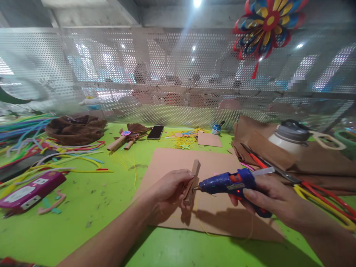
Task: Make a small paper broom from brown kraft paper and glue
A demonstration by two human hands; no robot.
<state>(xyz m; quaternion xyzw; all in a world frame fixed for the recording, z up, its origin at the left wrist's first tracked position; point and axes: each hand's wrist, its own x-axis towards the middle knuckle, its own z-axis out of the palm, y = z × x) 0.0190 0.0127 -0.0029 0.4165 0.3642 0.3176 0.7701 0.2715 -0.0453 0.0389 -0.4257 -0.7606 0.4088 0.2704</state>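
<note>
My left hand [174, 186] is closed round a narrow folded strip of brown cardboard [196, 168], held tilted above a flat brown cardboard sheet [164, 163]. In my right hand [274, 198] is a blue glue gun [222, 183] with a small red light on its body. A clear glue stick [263, 171] pokes out of its rear. The metal nozzle points left and meets, or nearly meets, the side of the folded strip. Thin yellow thread trails over the lower part of the sheet. My fingers hide part of the strip.
On the right lie brown paper [258, 144], large scissors [267, 163] and a lidded jug [292, 135]. Pipe cleaners [83, 154], a purple device [35, 191] and a brown cloth bundle [75, 129] occupy the left. Behind are a phone [155, 132], yellow shreds [186, 138] and a small blue jar [216, 129].
</note>
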